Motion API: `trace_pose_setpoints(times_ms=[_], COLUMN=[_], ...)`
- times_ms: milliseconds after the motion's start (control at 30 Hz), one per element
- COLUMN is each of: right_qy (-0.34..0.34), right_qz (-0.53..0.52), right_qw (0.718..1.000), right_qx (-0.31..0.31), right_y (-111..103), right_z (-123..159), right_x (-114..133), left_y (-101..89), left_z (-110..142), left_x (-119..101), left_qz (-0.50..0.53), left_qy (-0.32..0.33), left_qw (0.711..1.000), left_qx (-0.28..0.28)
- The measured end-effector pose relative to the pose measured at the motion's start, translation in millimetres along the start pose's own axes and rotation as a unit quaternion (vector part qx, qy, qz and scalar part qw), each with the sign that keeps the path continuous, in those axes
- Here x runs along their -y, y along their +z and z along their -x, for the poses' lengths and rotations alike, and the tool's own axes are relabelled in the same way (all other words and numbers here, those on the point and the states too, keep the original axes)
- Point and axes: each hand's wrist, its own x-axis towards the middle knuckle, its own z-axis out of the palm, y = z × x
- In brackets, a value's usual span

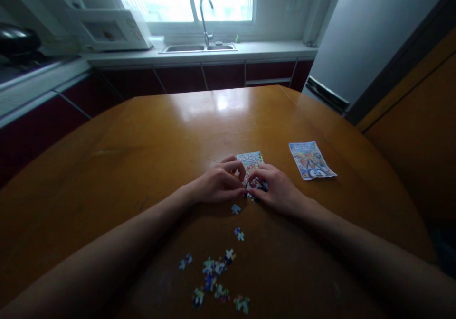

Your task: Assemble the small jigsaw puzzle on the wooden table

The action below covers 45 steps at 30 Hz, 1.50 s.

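Observation:
A partly assembled jigsaw puzzle (250,159) with a colourful print lies flat on the wooden table. My left hand (220,181) rests at its left side, fingers curled and thumb tip at the puzzle's lower edge. From the right, my right hand (276,186) bends over the same edge, thumb and forefinger closed in a pinch. Between the fingertips of both hands is a small puzzle piece (249,193), partly hidden by them. Just below the hands lies a loose pale-blue piece (235,209), with a small joined pair of pieces (239,234) nearer to me.
Several loose puzzle pieces (210,281) are scattered on the near part of the table (160,134). A printed picture sheet (310,161) lies to the right. Beyond the table are a sink (185,48), a microwave (107,30) and a fridge (370,24).

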Motion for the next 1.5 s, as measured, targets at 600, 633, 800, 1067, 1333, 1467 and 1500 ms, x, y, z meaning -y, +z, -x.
trace_pose_setpoints(times_ms=[600, 633, 800, 1067, 1333, 1467, 1500], right_qy=[0.023, 0.023, 0.015, 0.060, 0.094, 0.098, 0.100], right_qz=[-0.003, -0.004, -0.020, -0.083, -0.101, -0.109, -0.112], right_qw=[1.000, 1.000, 1.000, 0.987, 0.975, 0.973, 0.972], right_qx=[0.001, 0.000, -0.003, -0.126, -0.173, -0.180, -0.183], right_y=[0.4, 0.5, 0.5, 1.5, 3.4, 3.2, 3.1], right_z=[-2.2, -2.2, -1.5, -4.1, -5.0, -5.6, -5.8], right_x=[2.3, 2.0, 1.1, -4.4, -10.2, -10.5, -10.5], left_y=[-0.7, -0.9, -1.3, -1.8, -2.9, -1.6, -1.4], left_z=[-2.8, -3.2, -4.5, -0.7, -0.8, 0.0, 0.4], left_x=[-1.4, -1.7, -2.2, -1.7, -2.0, -0.4, 0.2], left_qz=[-0.001, 0.000, 0.007, 0.020, 0.005, 0.010, 0.012], left_qy=[0.010, 0.009, 0.006, -0.004, 0.002, 0.001, 0.001], left_qw=[1.000, 1.000, 1.000, 1.000, 0.998, 0.998, 0.999], left_qx=[0.025, 0.025, 0.029, 0.017, 0.069, 0.061, 0.052])
